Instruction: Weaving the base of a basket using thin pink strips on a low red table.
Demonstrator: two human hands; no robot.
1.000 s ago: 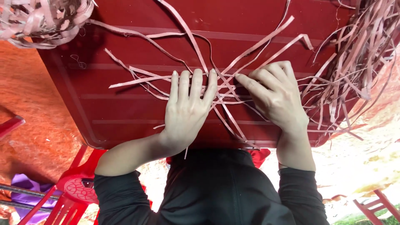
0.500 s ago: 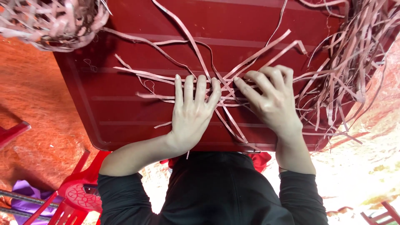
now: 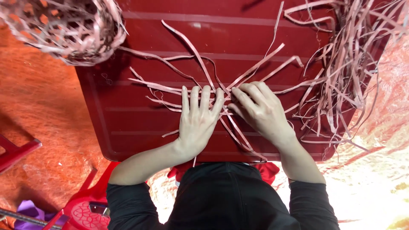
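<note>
Nearest the camera, the person's dark sleeves and torso fill the lower middle of the view, with both forearms reaching up onto a red plastic surface point(image 3: 128, 127). The left hand point(image 3: 197, 123) lies flat, palm down, fingers straight and close together, pressing on a small cluster of crossed pale pink strips point(image 3: 226, 96); its grip is released, holding nothing, only pinning the strips against the surface. Just beside it, the right hand point(image 3: 260, 111) is curled, its fingertips point(image 3: 237, 94) bent down onto the point where the strips cross; its grip looks pinched on one or more strips there, though exactly which strip it grasps cannot be told. The two hands nearly touch at the crossing. From that point the strips fan outward across the surface, some long ones running up and to the left, others up and to the right, and two trailing back toward the near edge. Farther off, at the right edge of the surface, a loose tangled heap of strips point(image 3: 349, 64) spills over the side. At the far left corner sits a partly woven basket point(image 3: 64, 27) of the same pale material, its open lattice showing. Below left, on the orange floor covering, part of a red plastic stool point(image 3: 81, 211) shows.
</note>
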